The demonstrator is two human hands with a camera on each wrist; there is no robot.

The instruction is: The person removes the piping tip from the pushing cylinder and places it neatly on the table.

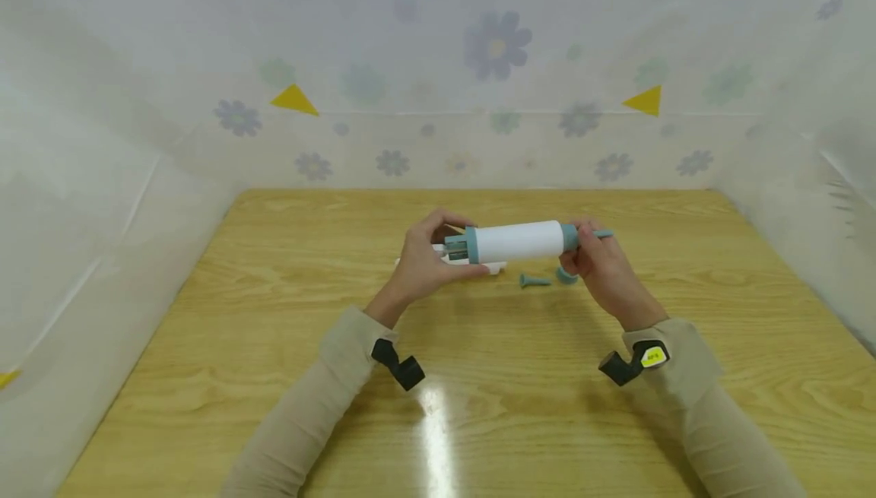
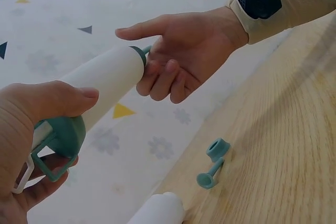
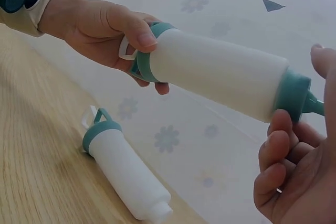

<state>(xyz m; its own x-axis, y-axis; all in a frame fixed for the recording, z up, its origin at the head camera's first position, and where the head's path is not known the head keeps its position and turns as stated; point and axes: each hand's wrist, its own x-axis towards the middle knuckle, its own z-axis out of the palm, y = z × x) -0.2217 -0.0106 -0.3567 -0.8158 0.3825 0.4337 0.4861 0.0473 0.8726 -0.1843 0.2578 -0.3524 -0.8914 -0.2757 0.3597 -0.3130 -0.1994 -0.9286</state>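
A white icing syringe [image 1: 520,241] with a teal collar and finger loops is held level above the table. My left hand [image 1: 419,264] grips its collar end, thumb along the barrel. At the other end is a teal cap [image 3: 292,93] with a thin nozzle pointing right. My right hand [image 1: 605,277] has its curled fingers against this cap, while the thumb stands off it in the wrist views. A second white syringe [image 3: 126,174] lies on the table, its tip bare. Near it are a loose teal nozzle [image 1: 534,280] and a teal ring cap [image 1: 566,275].
The wood-grain table [image 1: 506,422] reaches back to a pale flowered curtain [image 1: 424,148], which also hangs at both sides. Black wrist cameras [image 1: 400,365] sit on the two sleeves. The loose parts lie beneath the raised syringe.
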